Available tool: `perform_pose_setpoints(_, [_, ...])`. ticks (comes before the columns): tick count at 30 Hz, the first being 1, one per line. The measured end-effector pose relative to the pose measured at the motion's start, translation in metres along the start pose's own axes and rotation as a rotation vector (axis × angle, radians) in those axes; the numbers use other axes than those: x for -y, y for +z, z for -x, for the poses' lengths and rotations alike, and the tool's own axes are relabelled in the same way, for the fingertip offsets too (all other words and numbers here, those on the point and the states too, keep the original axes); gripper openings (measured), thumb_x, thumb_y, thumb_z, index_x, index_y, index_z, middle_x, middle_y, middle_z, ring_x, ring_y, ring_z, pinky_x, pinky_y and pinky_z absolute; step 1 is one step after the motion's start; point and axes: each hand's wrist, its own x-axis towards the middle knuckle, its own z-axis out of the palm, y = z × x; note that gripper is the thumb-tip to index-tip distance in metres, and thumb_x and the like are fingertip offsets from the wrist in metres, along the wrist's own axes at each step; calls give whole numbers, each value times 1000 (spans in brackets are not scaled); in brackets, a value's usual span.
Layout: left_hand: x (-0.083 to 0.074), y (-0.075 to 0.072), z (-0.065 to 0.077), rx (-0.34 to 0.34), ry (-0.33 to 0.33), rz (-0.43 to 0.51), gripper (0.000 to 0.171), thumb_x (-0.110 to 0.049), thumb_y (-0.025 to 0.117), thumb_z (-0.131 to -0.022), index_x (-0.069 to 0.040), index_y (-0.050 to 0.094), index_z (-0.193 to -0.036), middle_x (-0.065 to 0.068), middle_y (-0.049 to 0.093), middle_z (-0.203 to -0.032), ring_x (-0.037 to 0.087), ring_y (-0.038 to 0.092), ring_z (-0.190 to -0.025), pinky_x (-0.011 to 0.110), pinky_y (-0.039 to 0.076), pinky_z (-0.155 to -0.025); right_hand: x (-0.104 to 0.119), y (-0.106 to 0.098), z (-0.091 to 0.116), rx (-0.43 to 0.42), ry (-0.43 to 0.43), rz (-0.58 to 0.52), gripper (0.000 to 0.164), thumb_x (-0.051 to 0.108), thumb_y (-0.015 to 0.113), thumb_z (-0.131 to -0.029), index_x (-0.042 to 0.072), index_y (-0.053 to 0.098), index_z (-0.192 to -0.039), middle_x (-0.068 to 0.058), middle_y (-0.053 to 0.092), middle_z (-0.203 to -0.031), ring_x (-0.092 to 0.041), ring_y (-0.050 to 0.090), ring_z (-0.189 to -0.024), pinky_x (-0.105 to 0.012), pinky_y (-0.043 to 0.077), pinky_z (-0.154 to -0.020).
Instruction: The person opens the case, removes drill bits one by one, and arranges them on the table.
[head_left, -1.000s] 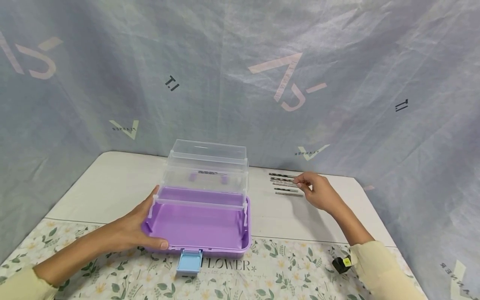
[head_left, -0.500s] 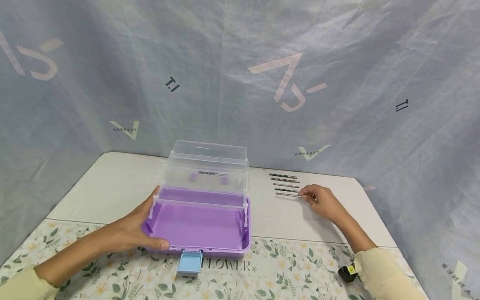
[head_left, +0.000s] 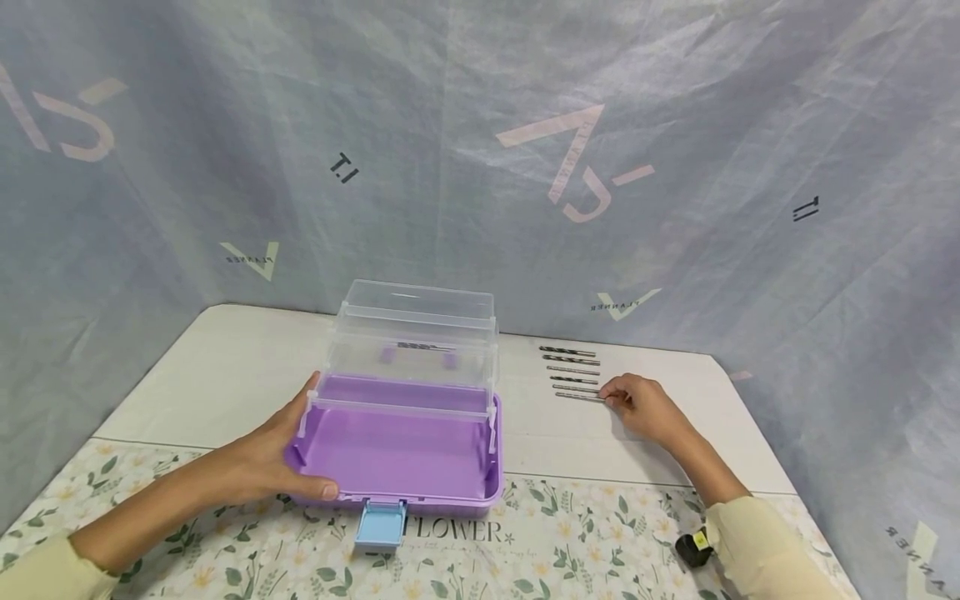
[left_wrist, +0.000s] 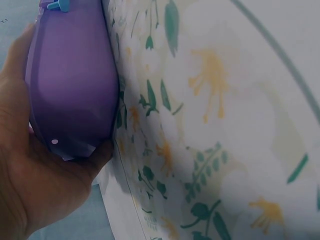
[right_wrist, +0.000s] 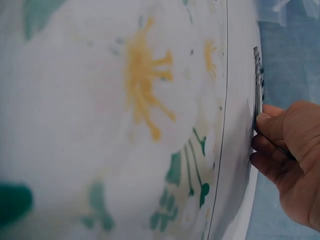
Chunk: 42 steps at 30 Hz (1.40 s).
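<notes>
A purple box with a raised clear lid stands on the table. My left hand grips its left end, the thumb along the front and the fingers behind. In the left wrist view, the left hand wraps the end of the purple box. To the right of the box several drill bits lie in a row. My right hand pinches the shank end of the nearest drill bit. The right wrist view shows the right hand with thumb and finger on a drill bit.
A light blue latch hangs open at the box's front. Some dark bits show through the clear lid. A black and yellow tape measure lies beside my right sleeve. Grey fabric hangs behind the table.
My right hand has come down from the middle of the row to its near side. A drill bit now lies there, in front of the others. The left hand has stayed put.
</notes>
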Motion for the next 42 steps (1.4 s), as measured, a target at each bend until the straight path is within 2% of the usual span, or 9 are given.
perform_pose_setpoints(11, [-2,0,1,-9,8,-22,161,-28,102,-84,-20,-29,-177,48,13,-175,35,69,-130,60,59,-109,2,0,0,-14,1,9,18,-4,72,-105,7,85,-110,-9,82,-107,-27,76,-97,-50,65,-86])
perform_pose_setpoints(23, [-2,0,0,-8,8,-24,160,-31,101,-84,-20,-29,-177,45,17,-174,34,68,-130,60,59,-108,6,-8,-3,-50,-12,-3,12,5,77,-105,6,86,-114,-9,84,-105,-23,76,-93,-43,64,-82])
perform_pose_setpoints(33, [1,0,1,-6,-7,-30,160,-32,101,-85,-23,-29,-177,44,16,-175,33,67,-130,60,59,-108,33,-18,-23,-57,-55,-31,19,9,75,-108,3,83,-125,-14,84,-118,-33,79,-105,-55,66,-92])
perform_pose_setpoints(37, [2,0,0,-1,-4,-11,160,-32,101,-84,-22,-30,-177,43,17,-175,34,67,-130,57,59,-107,46,-18,-32,-65,-88,-36,20,8,75,-108,1,83,-125,-15,84,-118,-34,79,-106,-56,65,-95])
perform_pose_setpoints(42, [1,0,0,2,-1,-3,160,-32,101,-85,-21,-30,-177,43,17,-175,34,67,-131,59,59,-108,65,-19,-43,-77,-121,-56,19,6,74,-109,2,84,-124,-15,85,-118,-33,80,-103,-53,66,-90])
